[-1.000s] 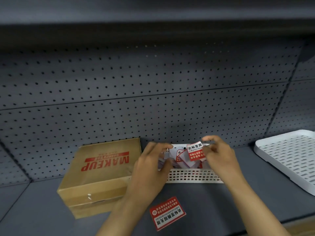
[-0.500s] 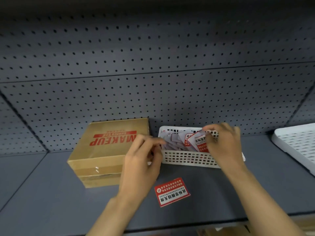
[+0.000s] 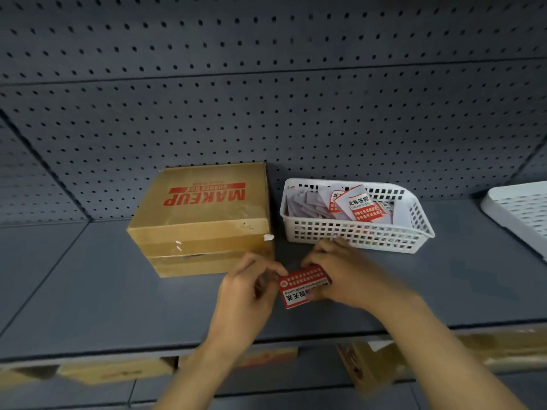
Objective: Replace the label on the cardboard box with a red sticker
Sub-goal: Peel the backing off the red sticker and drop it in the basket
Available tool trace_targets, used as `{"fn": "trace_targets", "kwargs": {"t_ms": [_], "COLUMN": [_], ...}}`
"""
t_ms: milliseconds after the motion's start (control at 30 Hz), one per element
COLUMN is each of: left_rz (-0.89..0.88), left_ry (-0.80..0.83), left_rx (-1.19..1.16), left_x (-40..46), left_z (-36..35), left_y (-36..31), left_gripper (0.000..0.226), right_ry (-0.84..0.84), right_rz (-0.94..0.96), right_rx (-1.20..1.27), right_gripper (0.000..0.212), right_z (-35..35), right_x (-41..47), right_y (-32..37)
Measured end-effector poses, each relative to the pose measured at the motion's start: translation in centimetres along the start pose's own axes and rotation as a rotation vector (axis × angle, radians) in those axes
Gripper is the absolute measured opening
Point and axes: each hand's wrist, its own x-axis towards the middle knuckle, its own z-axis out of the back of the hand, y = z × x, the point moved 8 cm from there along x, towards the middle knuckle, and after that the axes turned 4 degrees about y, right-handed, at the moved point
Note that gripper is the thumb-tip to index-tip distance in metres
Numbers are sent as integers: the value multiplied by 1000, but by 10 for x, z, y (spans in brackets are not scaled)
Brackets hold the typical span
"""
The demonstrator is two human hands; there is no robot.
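A brown cardboard box (image 3: 204,217) printed MAKEUP in red stands on the grey shelf, with a small white scrap at its front right corner. To its right a white slotted basket (image 3: 359,236) holds several red and white stickers (image 3: 362,205) and plain backing papers. In front of the basket a red sticker (image 3: 302,287) with white text sits just over the shelf. My right hand (image 3: 352,276) pinches its right edge. My left hand (image 3: 251,288) has thumb and forefinger at its left edge; whether they grip it is unclear.
The grey shelf (image 3: 88,291) ends in a front edge just below my wrists. A pegboard wall (image 3: 266,113) rises behind. A white perforated tray (image 3: 521,211) lies at the far right. Cardboard boxes (image 3: 118,371) show on the shelf below.
My right hand left the basket, dropping its sticker there, and came down to the red sticker on the shelf. My left hand moved down to that sticker too.
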Motion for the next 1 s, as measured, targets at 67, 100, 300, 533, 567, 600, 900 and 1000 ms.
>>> {"fn": "trace_targets", "kwargs": {"t_ms": [67, 100, 300, 533, 567, 600, 900, 1000], "left_rz": [-9, -15, -70, -197, -210, -219, -157, -32], "left_ry": [12, 23, 223, 257, 269, 283, 113, 114], "left_rx": [31, 45, 241, 624, 656, 682, 528, 341], "left_x": [-3, -4, -7, -6, -5, -5, 1, 0], "left_z": [-1, -1, -30, -45, -48, -50, -34, -19], "left_y": [3, 4, 1, -14, -14, -15, -19, -18], "left_gripper": [31, 31, 56, 47, 42, 38, 28, 40], "right_ry": [27, 42, 84, 1, -12, -32, -103, -232], "right_rz": [-9, -12, -35, -106, -130, -156, -324, -246], "right_rx": [-10, -14, -102, -118, -110, -95, 628, 754], "right_gripper": [50, 45, 59, 51, 55, 57, 18, 20], "right_z": [1, 1, 4, 13, 13, 13, 10, 32], "right_x": [2, 2, 5, -8, -11, -14, -27, -30], "right_y": [1, 2, 9, -1, -5, -9, -11, 0]}}
